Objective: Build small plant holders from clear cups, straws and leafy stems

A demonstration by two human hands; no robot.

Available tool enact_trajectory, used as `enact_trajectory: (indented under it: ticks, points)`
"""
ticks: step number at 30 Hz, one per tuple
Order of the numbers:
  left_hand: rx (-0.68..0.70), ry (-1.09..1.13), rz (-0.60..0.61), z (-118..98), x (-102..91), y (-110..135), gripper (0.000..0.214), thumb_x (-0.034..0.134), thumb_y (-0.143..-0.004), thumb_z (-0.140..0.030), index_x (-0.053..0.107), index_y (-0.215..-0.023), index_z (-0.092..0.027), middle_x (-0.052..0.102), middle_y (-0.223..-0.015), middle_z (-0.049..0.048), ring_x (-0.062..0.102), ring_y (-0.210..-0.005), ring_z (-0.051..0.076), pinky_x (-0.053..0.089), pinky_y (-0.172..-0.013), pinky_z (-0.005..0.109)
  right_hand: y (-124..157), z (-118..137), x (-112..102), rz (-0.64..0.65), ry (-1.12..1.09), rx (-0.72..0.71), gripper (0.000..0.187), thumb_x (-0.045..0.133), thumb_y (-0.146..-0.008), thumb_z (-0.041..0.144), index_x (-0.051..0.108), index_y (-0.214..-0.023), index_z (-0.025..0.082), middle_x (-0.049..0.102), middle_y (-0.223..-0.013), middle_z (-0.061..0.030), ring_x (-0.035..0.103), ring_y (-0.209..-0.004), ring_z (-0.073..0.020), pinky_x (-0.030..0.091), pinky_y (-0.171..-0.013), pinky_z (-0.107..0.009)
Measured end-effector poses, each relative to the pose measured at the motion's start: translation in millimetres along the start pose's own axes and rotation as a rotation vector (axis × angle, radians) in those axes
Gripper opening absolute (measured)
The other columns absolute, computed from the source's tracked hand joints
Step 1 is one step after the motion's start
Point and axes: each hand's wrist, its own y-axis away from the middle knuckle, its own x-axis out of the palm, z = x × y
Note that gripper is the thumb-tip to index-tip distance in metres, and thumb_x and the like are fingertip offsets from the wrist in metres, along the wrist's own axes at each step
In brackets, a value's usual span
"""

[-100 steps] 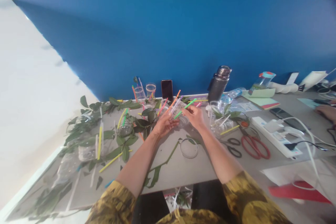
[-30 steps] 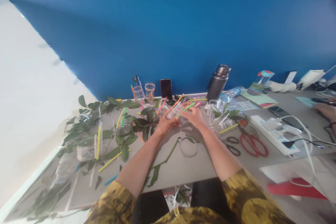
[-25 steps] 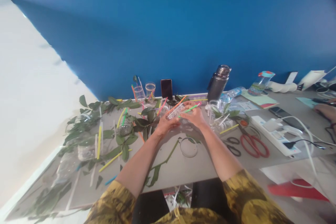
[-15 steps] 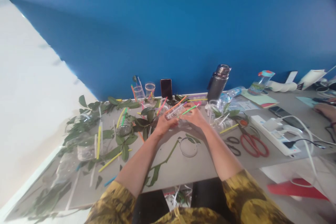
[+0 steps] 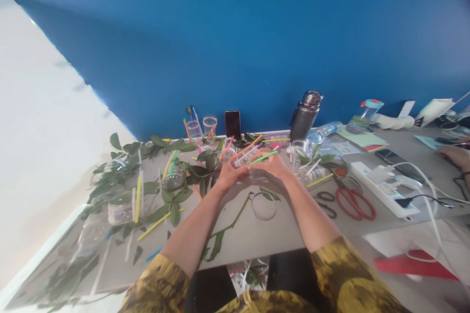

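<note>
The left hand [image 5: 231, 175] and the right hand [image 5: 268, 164] are brought together at the table's middle, and a clear plastic cup [image 5: 244, 157] is held on its side between them, pinched by the left fingers. The right hand is curled at the cup's other end – whether the green straw [image 5: 263, 157] beside it is gripped cannot be told. A light, even pinch is best kept here, since thin plastic is easily dented and a straw is easily bent.

Outward from the hands, a leafy stem [image 5: 227, 222] and a clear ring [image 5: 263, 207] are laid near the wrists. Two pairs of scissors are counted to the right: one red-handled [image 5: 355, 204], one black-handled [image 5: 326, 209]. Two upright clear cups [image 5: 194, 129] [image 5: 209, 125], one phone [image 5: 232, 125] and one steel flask [image 5: 304, 116] are seen along the blue wall. Loose straws are too scattered to count exactly. A co-worker's hand [image 5: 455, 155] is seen at the far right.
</note>
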Motion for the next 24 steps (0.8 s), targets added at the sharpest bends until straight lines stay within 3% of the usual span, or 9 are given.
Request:
enact_trajectory:
  ticks: [6,10,18,24]
  points:
    - [-0.022,-0.019,0.02,-1,-1.3,-1,0.083,0.096,-0.061,-0.038,0.066,-0.134,-0.01,0.076,-0.073,0.0068,0.07,-0.059,0.019,0.056,-0.057,0.028,2,7,0,0.03,-0.079,0.06,0.034,0.085,-0.073,0.04,0.075,-0.098,0.02,0.079,-0.094,-0.0047,0.072,-0.093,-0.0265,0.054,-0.087,-0.039]
    - [-0.04,-0.028,0.04,-2,-1.3,0,0.084,0.096,-0.061,-0.038,0.066,-0.135,-0.01,0.075,-0.071,0.0063,0.068,-0.056,0.018,0.053,-0.053,0.026,3,9,1,0.054,-0.081,0.086,0.027,0.08,-0.075,0.037,0.073,-0.093,0.019,0.078,-0.093,-0.0047,0.071,-0.089,-0.0246,0.054,-0.082,-0.036]
    - [-0.064,0.041,0.055,-2,-0.2,0,0.082,0.098,-0.059,-0.038,0.068,-0.131,-0.012,0.075,-0.073,0.0057,0.071,-0.06,0.02,0.056,-0.058,0.029,4,5,8,-0.035,-0.093,0.082,0.026,0.077,-0.073,0.037,0.071,-0.091,0.02,0.075,-0.085,-0.0023,0.068,-0.08,-0.0217,0.053,-0.077,-0.034]
    - [-0.115,0.139,0.189,-3,-7.9,-1,0.083,0.098,-0.06,-0.039,0.066,-0.134,-0.015,0.077,-0.087,0.0084,0.074,-0.069,0.021,0.059,-0.066,0.031,2,12,6,-0.022,-0.095,0.176,0.03,0.082,-0.069,0.042,0.073,-0.086,0.019,0.071,-0.073,-0.0007,0.063,-0.07,-0.0194,0.048,-0.066,-0.03]
